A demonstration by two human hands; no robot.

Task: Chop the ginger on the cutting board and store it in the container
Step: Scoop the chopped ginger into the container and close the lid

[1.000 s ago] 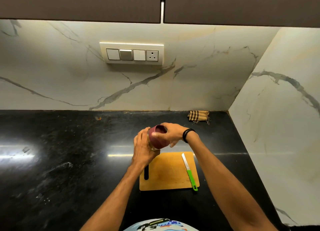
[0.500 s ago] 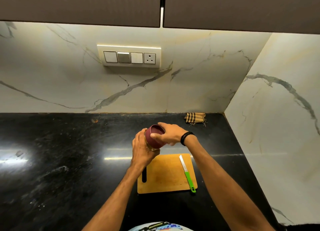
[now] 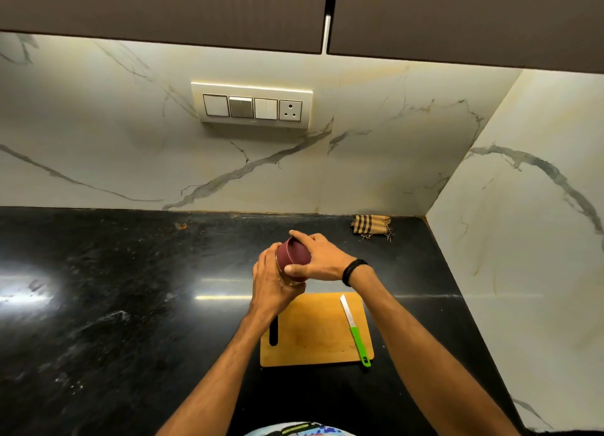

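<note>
The left hand (image 3: 271, 285) wraps around the body of a small container (image 3: 288, 280), holding it tilted above the worktop (image 3: 130, 305). The right hand (image 3: 322, 260) meets it from the other side, fingers and thumb clasped over the maroon lid (image 3: 295, 256). Just below both hands, toward the person, lies a wooden cutting board (image 3: 313, 334). A green-handled knife (image 3: 354, 331) rests on it under the right wrist. Beyond the right hand, a checked cloth (image 3: 372, 226) sits against the wall.

both hands hold the container (image 3: 287, 274), its maroon lid (image 3: 296, 258) on, above the cutting board (image 3: 315, 331).
</note>
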